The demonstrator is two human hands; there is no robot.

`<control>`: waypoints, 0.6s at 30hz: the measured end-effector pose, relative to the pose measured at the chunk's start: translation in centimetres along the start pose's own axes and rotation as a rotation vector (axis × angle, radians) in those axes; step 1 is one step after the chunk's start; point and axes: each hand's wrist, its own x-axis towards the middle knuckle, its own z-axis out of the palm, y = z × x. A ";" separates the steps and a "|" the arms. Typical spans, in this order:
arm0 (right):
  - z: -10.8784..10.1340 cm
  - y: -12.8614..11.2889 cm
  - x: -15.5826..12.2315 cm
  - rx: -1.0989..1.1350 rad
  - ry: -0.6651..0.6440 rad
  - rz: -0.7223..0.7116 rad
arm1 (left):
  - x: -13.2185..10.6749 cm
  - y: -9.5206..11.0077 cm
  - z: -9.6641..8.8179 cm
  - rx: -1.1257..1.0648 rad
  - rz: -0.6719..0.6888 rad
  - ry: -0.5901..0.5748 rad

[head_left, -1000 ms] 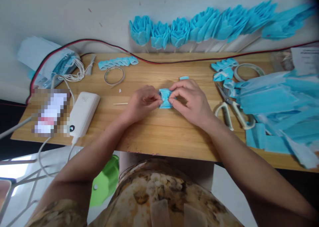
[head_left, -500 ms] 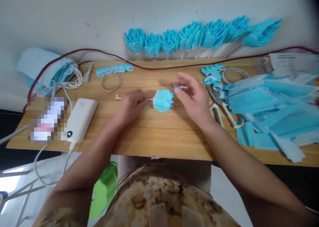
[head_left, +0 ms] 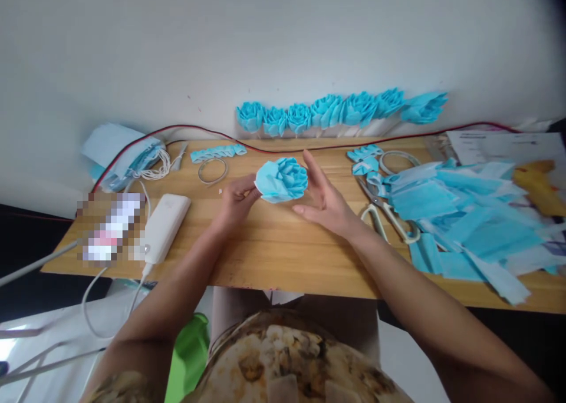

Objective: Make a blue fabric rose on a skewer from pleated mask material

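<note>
Over the middle of the table, a light-blue fabric flower [head_left: 283, 180] is tilted so that its layered petals show. My left hand [head_left: 239, 200] is closed at the flower's base, where its stem is hidden behind the fingers. To the right of the petals is my right hand [head_left: 325, 200], thumb and fingers spread apart, with nothing seen in it. Whether its fingertips touch the petals I cannot tell. Scissors [head_left: 384, 205] with white handles lie right of that hand, beside folded blue pieces [head_left: 365, 160].
Several finished blue flowers [head_left: 327, 109] lean on the wall. Blue fabric strips [head_left: 469, 214] are heaped at right, near a yellow tool [head_left: 539, 185]. A tape roll [head_left: 213, 171], a white power bank [head_left: 168, 226], a blurred phone [head_left: 114, 226] and stacked masks [head_left: 121, 152] are at left.
The flower has turned from side-on to show its petal layers. My right hand has opened out beside it, and the small blue piece at its fingers is no longer seen there. The view has shifted.
</note>
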 end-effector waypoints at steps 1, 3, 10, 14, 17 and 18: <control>0.1 -0.3 0.2 -0.007 -0.005 -0.029 | 0.2 0.1 0.1 -0.029 0.008 -0.025; 0.2 -0.7 0.8 -0.016 -0.007 -0.102 | 0.8 0.4 0.3 -0.076 0.024 -0.068; 0.3 -2.2 2.2 -0.035 0.026 -0.205 | 3.8 0.9 0.9 -0.064 0.072 -0.161; 0.2 -1.9 2.7 -0.102 0.166 -0.253 | 4.8 0.5 1.1 0.008 0.135 -0.064; 0.0 -0.8 2.5 -0.108 0.211 -0.209 | 3.9 0.6 1.0 0.013 0.073 0.092; -0.1 -0.5 2.4 -0.094 0.217 -0.197 | 3.4 0.7 1.0 -0.014 0.021 0.121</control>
